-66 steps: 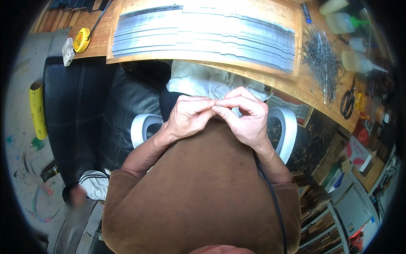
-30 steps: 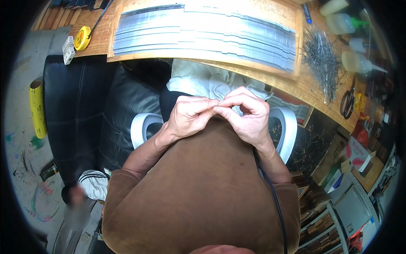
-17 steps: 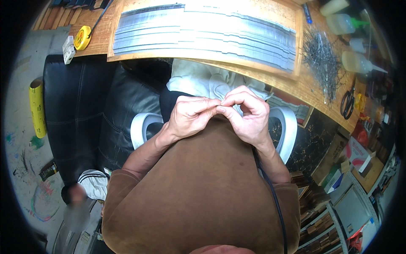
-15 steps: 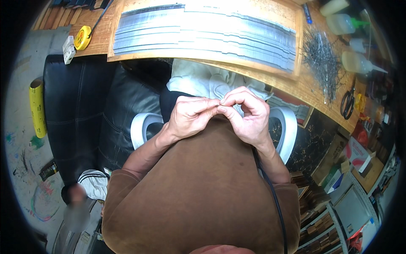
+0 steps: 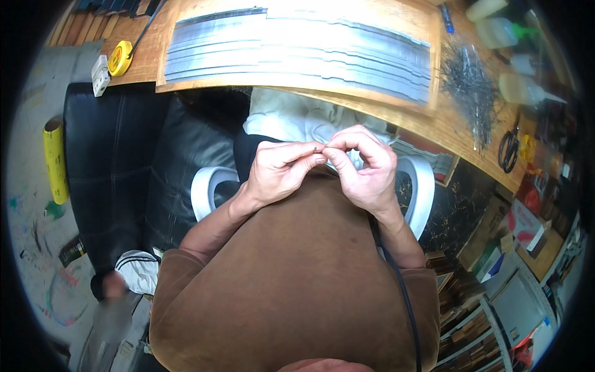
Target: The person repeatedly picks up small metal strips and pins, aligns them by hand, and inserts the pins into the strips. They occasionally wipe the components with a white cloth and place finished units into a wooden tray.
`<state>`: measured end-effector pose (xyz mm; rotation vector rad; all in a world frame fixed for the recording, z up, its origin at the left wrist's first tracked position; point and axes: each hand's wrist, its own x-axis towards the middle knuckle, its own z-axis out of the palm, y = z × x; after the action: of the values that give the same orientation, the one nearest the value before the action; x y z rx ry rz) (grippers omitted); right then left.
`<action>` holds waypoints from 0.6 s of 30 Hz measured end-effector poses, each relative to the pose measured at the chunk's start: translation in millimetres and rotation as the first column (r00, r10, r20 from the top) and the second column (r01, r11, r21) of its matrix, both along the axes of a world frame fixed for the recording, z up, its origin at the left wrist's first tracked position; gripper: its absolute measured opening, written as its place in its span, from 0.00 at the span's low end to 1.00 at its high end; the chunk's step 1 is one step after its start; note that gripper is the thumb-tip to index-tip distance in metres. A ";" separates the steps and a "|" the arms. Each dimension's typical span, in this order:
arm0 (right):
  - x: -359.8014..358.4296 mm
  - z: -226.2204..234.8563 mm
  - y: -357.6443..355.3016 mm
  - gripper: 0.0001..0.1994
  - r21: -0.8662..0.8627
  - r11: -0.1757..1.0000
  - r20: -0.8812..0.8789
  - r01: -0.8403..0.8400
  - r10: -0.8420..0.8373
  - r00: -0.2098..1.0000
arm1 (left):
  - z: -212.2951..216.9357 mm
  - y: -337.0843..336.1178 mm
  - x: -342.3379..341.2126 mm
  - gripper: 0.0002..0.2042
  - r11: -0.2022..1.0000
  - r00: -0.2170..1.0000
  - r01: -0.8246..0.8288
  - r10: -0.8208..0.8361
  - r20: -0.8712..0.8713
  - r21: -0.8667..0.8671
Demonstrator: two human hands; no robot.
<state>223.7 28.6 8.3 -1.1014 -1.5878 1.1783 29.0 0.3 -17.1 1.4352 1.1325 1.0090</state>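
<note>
Meeting at the fingertips, my left hand [image 5: 277, 172] and right hand [image 5: 373, 170] curl about a tiny dark piece [image 5: 316, 149] by the left index tip; which grips it I can't tell. It looks like fine fingertip work, next calling for a steady pinch.

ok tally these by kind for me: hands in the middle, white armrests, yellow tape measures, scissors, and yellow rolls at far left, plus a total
Hands: 2 (left hand, right hand)
White armrests: 2 (left armrest, right armrest)
Yellow tape measure: 1
Scissors: 1
Yellow roll: 1
Total: 7
</note>
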 end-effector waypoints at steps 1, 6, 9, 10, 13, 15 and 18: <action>6.1 3.5 1.5 0.03 -0.019 0.999 -0.008 0.029 -0.029 1.000 | -0.3 0.2 1.4 0.08 1.000 1.000 -0.019 0.019 0.009 0.013; 96.8 59.4 37.8 0.04 0.063 0.865 -0.061 0.498 -0.495 0.867 | 2.4 5.9 1.7 0.08 0.997 0.991 -0.069 0.071 0.116 -0.021; 115.7 77.0 50.8 0.03 0.184 0.720 0.079 0.670 -0.690 0.720 | 7.2 11.4 6.3 0.07 0.995 0.980 -0.036 0.053 0.191 -0.094; 110.7 77.9 45.9 0.03 0.134 0.819 0.082 0.558 -0.570 0.817 | 7.8 16.8 10.5 0.07 0.994 0.976 -0.017 0.041 0.212 -0.111; 65.8 65.3 24.7 0.04 -0.039 0.974 0.189 0.224 -0.213 0.959 | 18.9 28.3 23.8 0.07 0.991 0.979 0.072 -0.049 0.198 -0.110; 38.6 59.2 23.7 0.04 -0.027 0.997 0.136 0.075 -0.071 0.988 | 26.6 38.9 27.2 0.09 0.992 0.985 0.123 -0.122 0.124 -0.002; 26.8 49.3 32.5 0.06 0.198 0.977 0.068 0.084 -0.099 0.993 | 35.4 53.5 23.3 0.12 0.965 0.990 0.140 -0.142 -0.005 0.223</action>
<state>250.6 61.0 57.6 -1.0905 -1.6553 0.9075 52.3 53.8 18.3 1.6614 0.9160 1.0662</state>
